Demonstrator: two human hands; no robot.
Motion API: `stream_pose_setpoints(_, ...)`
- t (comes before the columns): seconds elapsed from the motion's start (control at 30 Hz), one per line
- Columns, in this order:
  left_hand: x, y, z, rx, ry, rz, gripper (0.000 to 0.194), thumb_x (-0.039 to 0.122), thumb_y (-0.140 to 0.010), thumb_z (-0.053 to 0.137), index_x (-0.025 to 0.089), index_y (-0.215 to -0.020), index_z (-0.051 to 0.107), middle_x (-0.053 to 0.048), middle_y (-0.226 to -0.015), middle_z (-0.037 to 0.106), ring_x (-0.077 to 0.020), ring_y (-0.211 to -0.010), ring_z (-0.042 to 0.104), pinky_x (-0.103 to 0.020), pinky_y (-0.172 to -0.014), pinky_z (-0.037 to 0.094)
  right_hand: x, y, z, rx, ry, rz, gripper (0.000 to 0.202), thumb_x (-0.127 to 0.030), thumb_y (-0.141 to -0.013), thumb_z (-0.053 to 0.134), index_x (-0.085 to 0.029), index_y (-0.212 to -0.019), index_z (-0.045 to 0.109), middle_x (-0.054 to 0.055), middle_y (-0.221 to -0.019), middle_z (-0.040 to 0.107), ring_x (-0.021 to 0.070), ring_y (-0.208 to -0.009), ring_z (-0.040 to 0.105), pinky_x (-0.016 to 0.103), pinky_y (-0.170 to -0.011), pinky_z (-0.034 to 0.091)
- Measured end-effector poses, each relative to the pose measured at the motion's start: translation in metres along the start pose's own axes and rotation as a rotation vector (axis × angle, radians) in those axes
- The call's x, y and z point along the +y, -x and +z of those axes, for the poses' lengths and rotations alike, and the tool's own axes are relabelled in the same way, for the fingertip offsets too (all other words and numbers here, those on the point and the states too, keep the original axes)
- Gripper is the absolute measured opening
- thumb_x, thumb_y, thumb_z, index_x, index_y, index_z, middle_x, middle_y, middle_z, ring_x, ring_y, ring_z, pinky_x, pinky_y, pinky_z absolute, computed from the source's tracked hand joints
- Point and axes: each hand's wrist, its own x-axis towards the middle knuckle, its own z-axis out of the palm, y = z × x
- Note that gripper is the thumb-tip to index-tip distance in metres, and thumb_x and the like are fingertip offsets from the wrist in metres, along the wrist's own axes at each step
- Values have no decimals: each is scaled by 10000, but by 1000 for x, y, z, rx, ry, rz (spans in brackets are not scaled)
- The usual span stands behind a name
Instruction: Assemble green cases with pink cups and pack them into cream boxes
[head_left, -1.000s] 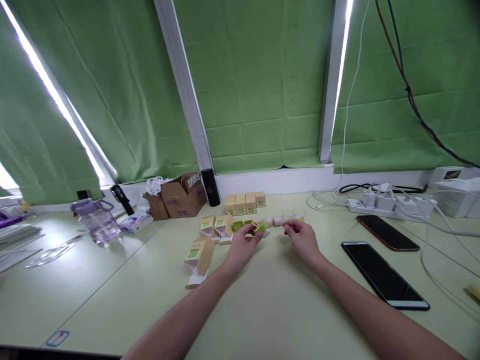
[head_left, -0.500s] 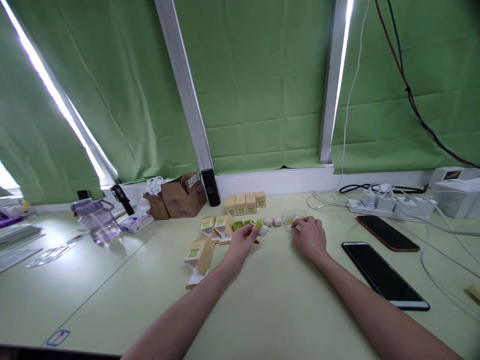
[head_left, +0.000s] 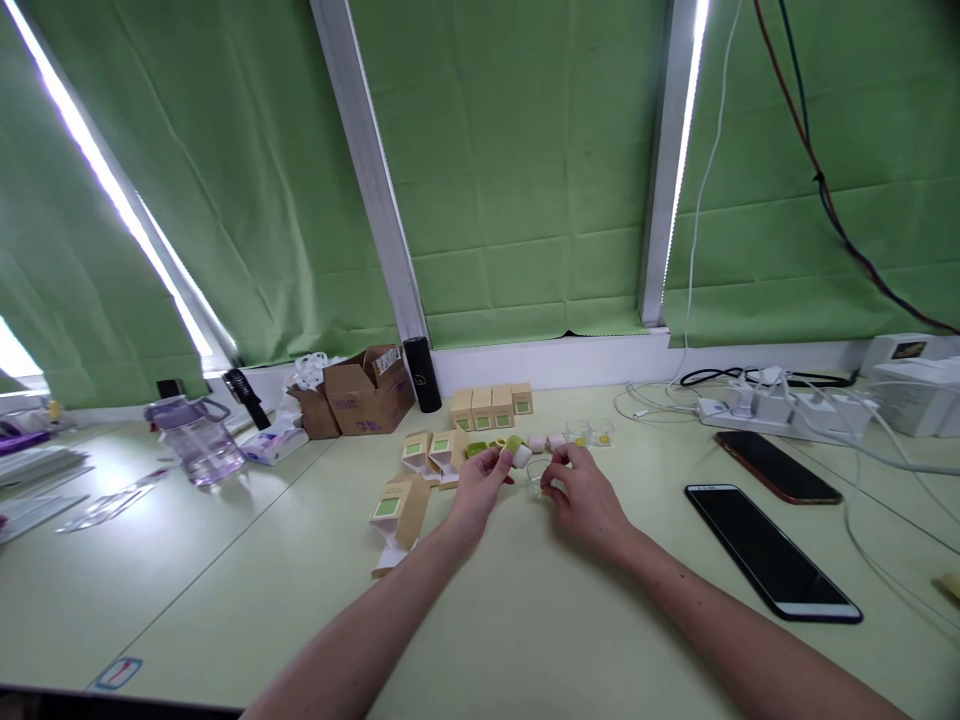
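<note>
My left hand point(head_left: 480, 486) is closed, with thumb and fingers pinching a small green-and-white cylindrical piece point(head_left: 519, 453). Close to its right, my right hand point(head_left: 587, 492) pinches a clear plastic holder point(head_left: 535, 470); its details are too small to make out. Behind the right hand lie more clear plastic holders point(head_left: 600, 434) with yellow spots. Two pale pink pieces point(head_left: 546, 443) sit between these and the held green-and-white piece. Just behind the left fingers are green pieces point(head_left: 477, 449), partly hidden by the hand.
Opened small tan boxes point(head_left: 407, 508) lie left of my left hand, and several upright ones point(head_left: 491, 405) stand behind. Two phones point(head_left: 772, 550) and a power strip point(head_left: 780, 415) with cables are on the right. A cardboard box point(head_left: 371, 395) and a purple bottle point(head_left: 193, 440) stand left.
My right hand has moved left and nearer to me, taking a clear plastic holder from the group at the back. My left hand stays nearly in place with its green-and-white piece.
</note>
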Motion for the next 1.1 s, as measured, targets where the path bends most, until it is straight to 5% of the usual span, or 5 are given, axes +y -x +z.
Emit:
stream_pose_setpoints(0.2, 1, 1, 0, 26, -34, 33, 514, 644, -772, 779, 142, -877, 756, -67, -863, 696, -156, -765, 588, -264, -697, 511, -3, 3, -1, -81, -89, 56, 214, -119, -838, 623, -257, -988, 686, 77, -1169, 593, 264, -1153, 579, 365, -851, 520)
stream_pose_setpoints(0.43, 2, 1, 0, 41, -53, 46, 522, 660, -785, 756, 145, -871, 751, -72, -895, 706, -168, -789, 597, -278, -722, 511, 15, 1, 10, -98, -317, 216, 592, -144, -740, 710, -244, -1302, 554, 97, -1324, 643, 286, -1235, 596, 441, -1044, 462)
stream_pose_setpoints(0.63, 2, 0, -2, 85, -46, 77, 492, 643, -808, 745, 157, -883, 754, -55, -873, 704, -164, -777, 587, -281, -726, 504, 20, -7, 15, -69, -681, 310, 389, -245, -725, 770, -224, -1103, 676, 73, -1115, 743, 271, -1134, 662, 438, -1028, 464)
stream_pose_setpoints(0.87, 8, 1, -3, 128, 4, 77, 502, 659, -802, 741, 164, -883, 755, -53, -894, 710, -152, -765, 585, -276, -727, 505, 5, -11, -7, -114, -1485, 523, 425, -555, -730, 810, -215, -977, 750, 94, -968, 762, 253, -887, 700, 378, -767, 535)
stream_pose_setpoints(1.1, 6, 1, -2, 114, 1, 71, 506, 653, -815, 732, 155, -904, 755, -60, -909, 708, -148, -766, 571, -267, -725, 504, 0, -8, -10, -125, -1650, 538, 375, -559, -839, 682, -212, -955, 766, 96, -904, 756, 245, -829, 688, 371, -738, 523)
